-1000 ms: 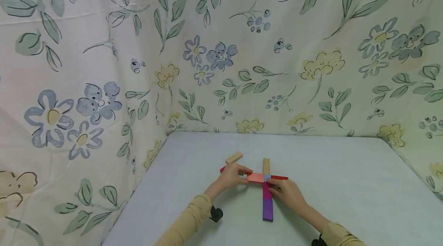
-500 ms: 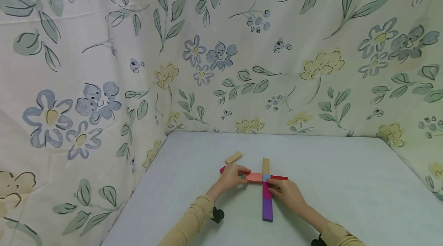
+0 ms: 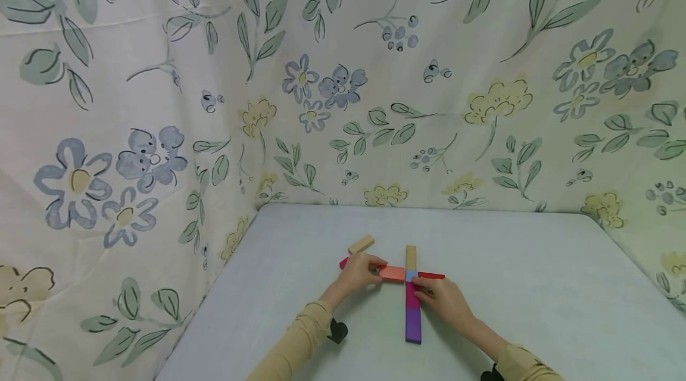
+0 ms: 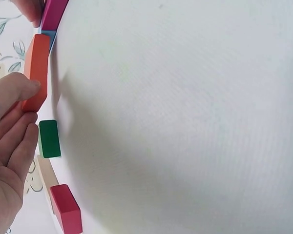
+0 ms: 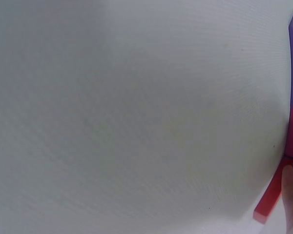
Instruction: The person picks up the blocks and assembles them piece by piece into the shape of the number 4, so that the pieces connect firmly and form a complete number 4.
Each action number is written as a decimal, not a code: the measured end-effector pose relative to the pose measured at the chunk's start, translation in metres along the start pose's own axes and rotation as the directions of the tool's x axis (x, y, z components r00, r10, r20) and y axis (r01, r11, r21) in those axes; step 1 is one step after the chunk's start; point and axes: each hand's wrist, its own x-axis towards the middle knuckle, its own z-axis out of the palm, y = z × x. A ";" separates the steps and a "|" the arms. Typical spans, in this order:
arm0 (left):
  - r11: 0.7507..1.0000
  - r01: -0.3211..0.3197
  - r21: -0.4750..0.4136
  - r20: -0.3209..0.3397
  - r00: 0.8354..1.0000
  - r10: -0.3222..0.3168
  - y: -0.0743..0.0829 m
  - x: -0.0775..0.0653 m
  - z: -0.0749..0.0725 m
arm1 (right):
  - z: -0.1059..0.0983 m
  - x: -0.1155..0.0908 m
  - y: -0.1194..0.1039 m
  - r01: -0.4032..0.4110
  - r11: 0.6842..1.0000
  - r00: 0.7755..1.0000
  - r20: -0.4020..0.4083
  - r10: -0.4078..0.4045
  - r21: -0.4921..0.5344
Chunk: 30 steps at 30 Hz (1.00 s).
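Note:
In the head view, my left hand (image 3: pixel 361 271) pinches an orange block (image 3: pixel 392 274) by its left end. Its right end lies against the blue block (image 3: pixel 411 275) at the centre of a cross of blocks. My right hand (image 3: pixel 446 299) is at the inner corner on the right, index fingertip over the blue block and thumb beside the magenta block (image 3: pixel 412 294). I cannot tell whether it grips either. A purple block (image 3: pixel 413 325) continues the line towards me, a plain wooden block (image 3: pixel 411 257) extends away, and a red block (image 3: pixel 432 275) points right, a finger along it in the right wrist view.
Behind my left hand, a loose wooden block (image 3: pixel 361 243) lies at an angle by a crimson block (image 3: pixel 343 263). The left wrist view shows a green block (image 4: pixel 50 139) below my fingers. White table (image 3: pixel 525 286); floral cloth (image 3: pixel 332 71) hangs behind and at the sides.
The orange block and my left hand have shifted very slightly left, leaving a thin line between block and cross. My right hand stays at the cross's corner.

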 end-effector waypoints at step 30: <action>0.991 -0.017 0.132 0.072 0.997 0.007 0.003 0.008 -0.001 | 0.002 0.000 0.004 0.009 1.000 1.000 -0.004 -0.009 0.010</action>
